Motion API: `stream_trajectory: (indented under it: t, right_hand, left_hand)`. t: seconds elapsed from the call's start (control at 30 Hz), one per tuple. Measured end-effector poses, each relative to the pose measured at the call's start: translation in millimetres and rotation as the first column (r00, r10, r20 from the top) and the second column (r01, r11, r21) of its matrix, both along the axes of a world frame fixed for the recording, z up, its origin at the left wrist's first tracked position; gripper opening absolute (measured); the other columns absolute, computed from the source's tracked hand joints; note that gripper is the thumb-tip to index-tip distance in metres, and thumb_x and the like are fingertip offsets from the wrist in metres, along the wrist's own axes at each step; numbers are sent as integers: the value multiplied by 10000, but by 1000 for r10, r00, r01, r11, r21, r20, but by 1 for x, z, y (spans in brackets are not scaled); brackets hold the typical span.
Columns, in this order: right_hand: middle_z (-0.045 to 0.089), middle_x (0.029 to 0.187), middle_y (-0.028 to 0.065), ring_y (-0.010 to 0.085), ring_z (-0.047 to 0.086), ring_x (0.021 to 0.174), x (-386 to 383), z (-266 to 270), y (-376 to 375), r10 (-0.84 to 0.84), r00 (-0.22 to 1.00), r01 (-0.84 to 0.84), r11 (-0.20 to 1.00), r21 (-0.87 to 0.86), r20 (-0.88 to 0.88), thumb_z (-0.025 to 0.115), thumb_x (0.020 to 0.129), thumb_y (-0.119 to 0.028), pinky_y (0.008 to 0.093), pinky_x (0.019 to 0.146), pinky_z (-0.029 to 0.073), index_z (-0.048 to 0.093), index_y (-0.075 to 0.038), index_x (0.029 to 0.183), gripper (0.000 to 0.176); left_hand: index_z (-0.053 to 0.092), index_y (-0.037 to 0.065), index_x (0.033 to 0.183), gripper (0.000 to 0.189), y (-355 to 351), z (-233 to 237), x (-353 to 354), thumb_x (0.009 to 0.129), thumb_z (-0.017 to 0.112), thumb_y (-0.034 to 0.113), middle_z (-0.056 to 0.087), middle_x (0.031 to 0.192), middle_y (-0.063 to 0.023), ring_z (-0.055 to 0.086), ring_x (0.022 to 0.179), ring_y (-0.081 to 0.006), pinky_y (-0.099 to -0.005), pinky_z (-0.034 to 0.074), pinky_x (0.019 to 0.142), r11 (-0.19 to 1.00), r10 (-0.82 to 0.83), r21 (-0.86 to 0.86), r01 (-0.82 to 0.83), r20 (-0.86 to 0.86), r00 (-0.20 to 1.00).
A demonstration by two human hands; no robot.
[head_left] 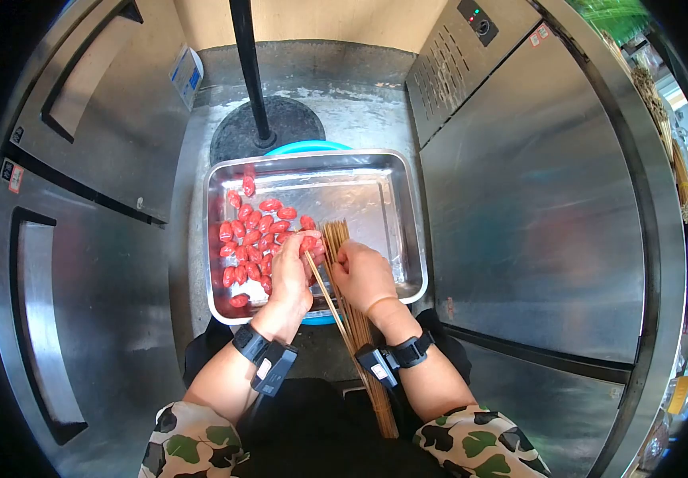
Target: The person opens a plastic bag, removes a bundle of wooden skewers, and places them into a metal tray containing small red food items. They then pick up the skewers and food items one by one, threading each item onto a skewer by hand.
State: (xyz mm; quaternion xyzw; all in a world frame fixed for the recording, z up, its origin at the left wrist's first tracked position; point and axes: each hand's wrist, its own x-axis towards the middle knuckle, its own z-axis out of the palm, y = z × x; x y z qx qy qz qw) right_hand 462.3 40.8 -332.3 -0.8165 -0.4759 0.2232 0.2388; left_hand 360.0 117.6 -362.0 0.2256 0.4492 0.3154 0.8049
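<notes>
Red pieces (252, 239) lie loose in the tray (312, 157), none threaded that I can see (plenty left). Your left hand (292, 275) pinches one against a skewer (324, 293); your right hand (364, 275) is closed around the bundle (376, 382).

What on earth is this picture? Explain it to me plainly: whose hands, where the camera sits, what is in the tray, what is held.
No machine here: a person works with bare hands, and one camera on the head looks down at them. The left hand pinches a red piece over a steel tray that holds many more. The right hand curls over a bundle of wooden skewers; whether it grips them is unclear. One thin skewer slants between the hands. Steel cabinets stand on both sides.
</notes>
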Motion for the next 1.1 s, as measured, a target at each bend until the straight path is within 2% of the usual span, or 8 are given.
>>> stream_trajectory:
  t: [0.37,0.43,0.53,0.8,0.9,0.93,1.03,1.1]
  right_hand:
    - [613,675,102,200,616,632,5,-15,-2,-14,844,120,979,163,-536,619,784,-118,323,572,476,544,-28,809,119]
    - [614,687,80,164,610,633,9,-19,-3,13,763,131,976,174,-646,581,819,-83,290,560,478,536,-35,846,71]
    - [603,718,62,137,596,644,10,-3,-4,-72,262,265,964,0,-962,525,870,-68,238,556,476,522,-53,900,35]
    - [602,739,66,107,529,549,20,3,-12,-103,90,258,963,-77,-991,463,922,-143,207,487,424,510,-42,923,111]
    - [630,784,85,99,538,550,21,5,-15,-108,176,292,955,-53,-978,466,928,-160,197,492,431,515,-56,905,117]
    - [638,811,97,88,531,515,21,7,-15,-122,268,299,954,-38,-956,461,931,-170,184,462,421,505,-56,904,125]
    - [621,775,76,94,521,499,23,10,-16,-174,448,263,963,-56,-877,451,938,-188,197,436,411,495,-42,922,154]
    - [610,722,70,94,525,488,22,8,-17,-168,444,249,967,-59,-880,459,934,-179,196,430,413,504,-41,919,146]
  left_hand:
    - [602,86,972,220,0,8,0,860,526,259,592,863,-11,555,800,-127,-265,444,699,998,-66,0,66,5,998]
    - [601,99,999,211,0,7,-2,868,538,253,592,863,4,551,801,-109,-246,436,684,994,-98,42,98,-12,995]
    - [597,117,1034,200,2,13,0,885,542,238,589,861,28,528,779,-76,-218,417,662,988,-118,82,128,-117,986]
    - [593,72,944,156,21,14,-23,893,511,194,589,917,13,497,757,-71,-239,413,643,950,-186,216,226,-188,964]
    - [595,45,879,122,31,15,-40,852,545,153,598,866,-65,567,765,-169,-290,444,661,495,-234,596,632,-610,757]
    - [588,33,835,108,29,22,-47,796,589,134,585,846,-130,589,804,-280,-349,462,699,328,-111,571,753,-768,631]
    - [586,35,839,117,24,35,-65,744,638,81,584,806,-114,587,778,-279,-361,462,676,53,-77,329,943,-940,332]
    - [588,50,842,171,19,33,-69,696,669,84,580,859,-106,568,828,-299,-372,461,712,-13,-63,401,916,-915,399]
